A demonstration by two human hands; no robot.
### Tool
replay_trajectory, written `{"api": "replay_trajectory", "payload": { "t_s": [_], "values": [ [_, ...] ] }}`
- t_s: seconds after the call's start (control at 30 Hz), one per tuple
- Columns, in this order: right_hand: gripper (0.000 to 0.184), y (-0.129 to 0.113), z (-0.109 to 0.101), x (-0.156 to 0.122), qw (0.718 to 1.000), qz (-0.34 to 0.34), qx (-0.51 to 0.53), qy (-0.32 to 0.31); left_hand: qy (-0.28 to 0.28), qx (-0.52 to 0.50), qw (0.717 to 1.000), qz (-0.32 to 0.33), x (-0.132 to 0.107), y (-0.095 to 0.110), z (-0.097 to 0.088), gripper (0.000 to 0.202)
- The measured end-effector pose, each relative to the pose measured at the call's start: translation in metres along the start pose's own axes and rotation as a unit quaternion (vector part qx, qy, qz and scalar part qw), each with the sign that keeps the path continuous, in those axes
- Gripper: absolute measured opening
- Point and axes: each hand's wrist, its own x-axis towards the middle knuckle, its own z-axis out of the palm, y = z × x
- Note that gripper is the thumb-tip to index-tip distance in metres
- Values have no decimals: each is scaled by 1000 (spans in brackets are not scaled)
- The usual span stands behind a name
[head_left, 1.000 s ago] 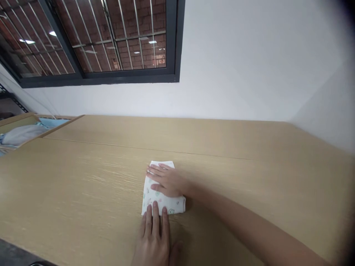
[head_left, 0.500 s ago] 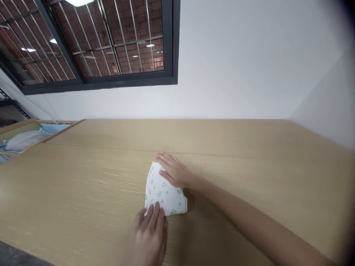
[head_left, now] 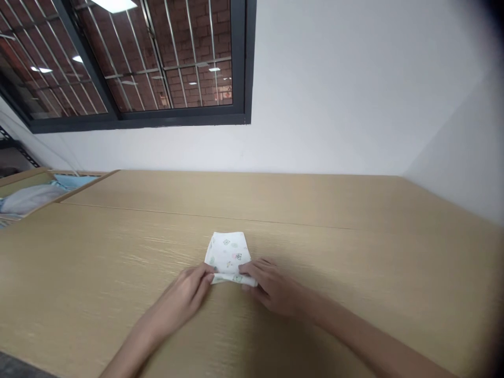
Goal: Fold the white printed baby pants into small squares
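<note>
A small white cloth (head_left: 227, 248) with a pale printed pattern lies on the wooden tabletop (head_left: 118, 252), its near edge turned up into a narrow fold. My left hand (head_left: 192, 286) pinches the near left corner of that fold between thumb and fingers. At the near right corner, my right hand (head_left: 271, 283) grips the fold with its thumb on top and fingers curled beneath. The cloth's far part rests flat on the table. What kind of cloth item it is, I cannot make out.
To the far left stands a wooden-edged bin (head_left: 106, 177) with white and light blue fabric (head_left: 33, 199) inside. Behind the table rise a white wall (head_left: 334, 89) and a dark-framed window (head_left: 177, 116) with metal bars. A seam runs across the tabletop.
My right hand has come from the cloth's far edge down to its near right corner. My left hand has shifted to the near left corner. The cloth's near edge is now folded up.
</note>
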Motion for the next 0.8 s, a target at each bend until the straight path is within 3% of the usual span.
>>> {"api": "replay_trajectory", "payload": {
  "t_s": [0.13,0.27,0.37,0.53,0.67,0.8],
  "values": [
    [24,5,-5,19,992,73,85,55,-21,-95,995,-21,14,-12,-11,30],
    [27,13,-9,39,977,146,127,94,48,-93,994,-38,37,-22,-6,29],
    [29,20,-7,52,965,184,130,138,108,-24,992,-55,60,-23,-1,30],
    [19,32,1,70,954,227,76,181,122,95,986,-60,91,-20,8,35],
    [18,43,9,76,949,243,40,197,132,164,975,-66,99,-21,19,33],
    [24,45,14,76,945,216,-45,243,184,213,957,-76,98,-18,29,33]
  ]
}}
